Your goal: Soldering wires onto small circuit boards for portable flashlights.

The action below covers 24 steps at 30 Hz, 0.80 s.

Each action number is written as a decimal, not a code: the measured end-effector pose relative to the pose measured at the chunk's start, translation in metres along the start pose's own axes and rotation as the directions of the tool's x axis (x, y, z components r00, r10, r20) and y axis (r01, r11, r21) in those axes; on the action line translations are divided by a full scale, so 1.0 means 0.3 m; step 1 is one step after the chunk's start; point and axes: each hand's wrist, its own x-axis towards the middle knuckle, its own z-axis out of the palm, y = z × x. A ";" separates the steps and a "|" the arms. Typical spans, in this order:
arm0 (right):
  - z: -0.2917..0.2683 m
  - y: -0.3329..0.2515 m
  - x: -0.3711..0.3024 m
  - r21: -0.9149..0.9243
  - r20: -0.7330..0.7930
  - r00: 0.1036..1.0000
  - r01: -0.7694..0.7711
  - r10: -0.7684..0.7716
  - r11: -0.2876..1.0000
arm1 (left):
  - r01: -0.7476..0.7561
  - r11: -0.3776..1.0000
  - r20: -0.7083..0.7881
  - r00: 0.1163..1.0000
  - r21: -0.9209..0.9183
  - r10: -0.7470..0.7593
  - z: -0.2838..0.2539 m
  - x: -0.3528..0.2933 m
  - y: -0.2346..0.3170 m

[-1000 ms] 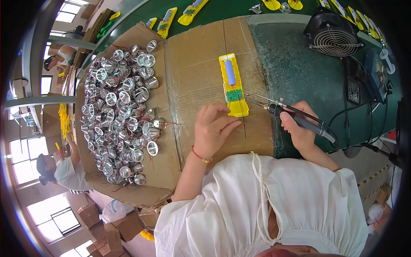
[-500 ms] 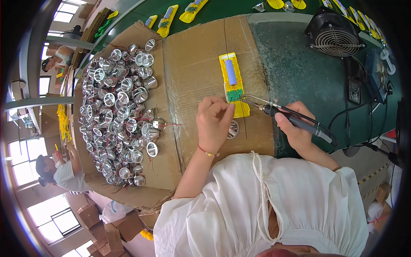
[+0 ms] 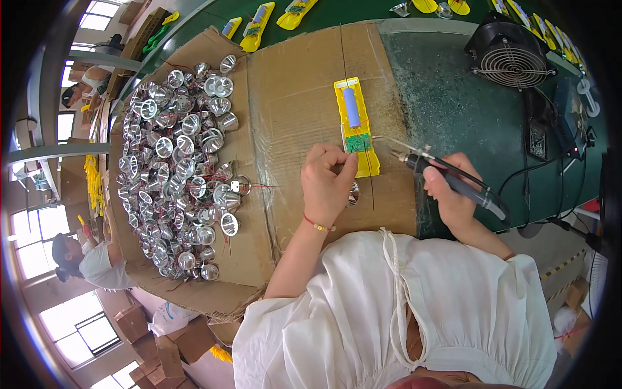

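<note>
A yellow plastic housing [image 3: 368, 167] lies on the cardboard in front of me, holding a blue-violet cylindrical battery [image 3: 352, 107] and a small green circuit board [image 3: 357, 143]. My left hand [image 3: 327, 185] is closed in a pinch at the board's near left edge; what sits between its fingertips is too small to make out. Wrapped in my right hand [image 3: 455, 206] is a soldering iron [image 3: 465, 189] with a thin feed tube alongside. Its tip points left at the board, a short gap away. A shiny reflector [image 3: 354, 194] shows partly beside my left hand.
A cardboard tray [image 3: 249, 256] at left holds a heap of silvery reflectors [image 3: 186, 168] with thin wires. A black fan [image 3: 510, 61] and a blue box-shaped device [image 3: 570, 110] stand at far right. More yellow housings [image 3: 258, 27] lie along the back. Other people work at far left.
The soldering iron has drawn back to the right, its tip leaving the circuit board. My left hand keeps its pinch beside the board.
</note>
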 end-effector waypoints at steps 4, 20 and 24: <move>-0.056 -0.032 0.001 -0.027 -0.061 0.991 0.114 -0.116 0.993 | -0.008 1.000 -0.001 1.000 -0.014 0.008 -0.001 0.002 0.003; 0.069 -0.029 0.135 -0.083 0.315 0.832 0.503 -0.457 0.860 | 0.217 0.942 0.052 0.976 -0.256 -0.211 -0.031 0.003 -0.009; 0.153 0.015 0.207 -0.122 0.483 0.679 0.678 -0.553 0.725 | 0.139 0.978 0.031 0.990 -0.157 -0.136 -0.003 -0.001 -0.018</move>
